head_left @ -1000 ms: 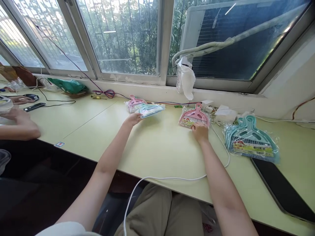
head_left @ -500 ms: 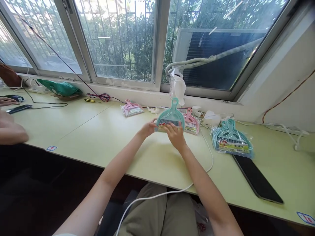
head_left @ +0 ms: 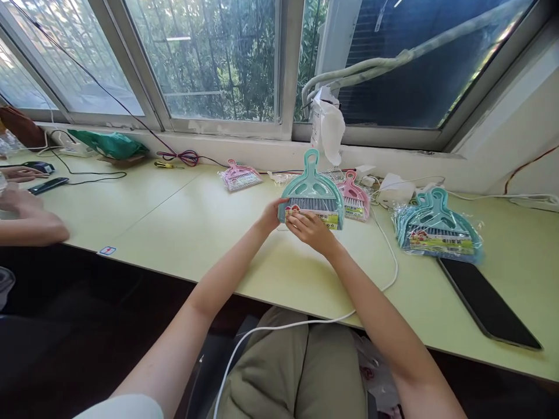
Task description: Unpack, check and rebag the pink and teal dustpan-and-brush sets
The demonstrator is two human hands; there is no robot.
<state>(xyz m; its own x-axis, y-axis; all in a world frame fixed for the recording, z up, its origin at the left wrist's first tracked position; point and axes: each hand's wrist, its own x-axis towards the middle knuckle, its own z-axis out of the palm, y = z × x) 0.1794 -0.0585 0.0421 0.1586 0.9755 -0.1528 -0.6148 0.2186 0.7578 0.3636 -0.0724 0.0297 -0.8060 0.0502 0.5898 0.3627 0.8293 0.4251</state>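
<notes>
Presently we hold one teal plastic mini dustpan-and-brush set (head_left: 313, 195) upright above the pale green tabletop (head_left: 183, 227), its hang-loop handle pointing up. Our left hand (head_left: 271, 215) pinches its lower left corner; our right hand (head_left: 311, 230) has its fingers curled on the lower edge by the printed label. We judge the work to be at an early stage: a stack of bagged teal sets (head_left: 437, 230) lies untouched well to the right, a pink set (head_left: 354, 199) sits just behind, and another pink bagged set (head_left: 241, 176) rests further left. A black phone (head_left: 489, 304) lies near the stack.
</notes>
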